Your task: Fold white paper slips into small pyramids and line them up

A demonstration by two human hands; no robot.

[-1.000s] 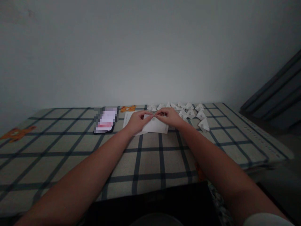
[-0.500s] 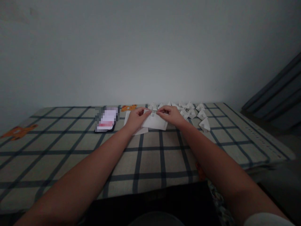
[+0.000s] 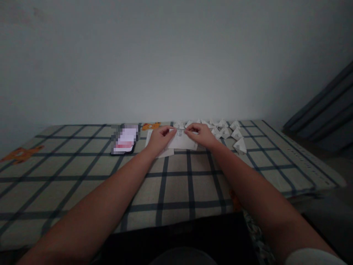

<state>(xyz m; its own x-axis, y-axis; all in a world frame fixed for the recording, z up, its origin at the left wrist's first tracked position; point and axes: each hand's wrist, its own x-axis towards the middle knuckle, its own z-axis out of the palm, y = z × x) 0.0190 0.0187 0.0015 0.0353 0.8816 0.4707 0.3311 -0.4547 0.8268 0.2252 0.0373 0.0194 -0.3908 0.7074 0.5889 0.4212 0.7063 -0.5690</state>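
Note:
Both my arms reach across the checked tablecloth [image 3: 176, 184] to its far side. My left hand [image 3: 158, 139] and my right hand [image 3: 200, 135] pinch the top edge of a white sheet of paper [image 3: 182, 142], fingers closed on it, and hold it tilted up off the cloth. More white paper [image 3: 162, 153] lies flat under my left hand.
Several small folded white paper shapes [image 3: 230, 133] lie in rows along the back edge to the right of my hands. A phone [image 3: 124, 140] with a lit screen lies left of them. Orange bear prints [image 3: 150, 126] mark the cloth. A plain wall stands behind.
The sheet's top edge has been lifted slightly and my fingers have shifted along it; the arms have hardly moved.

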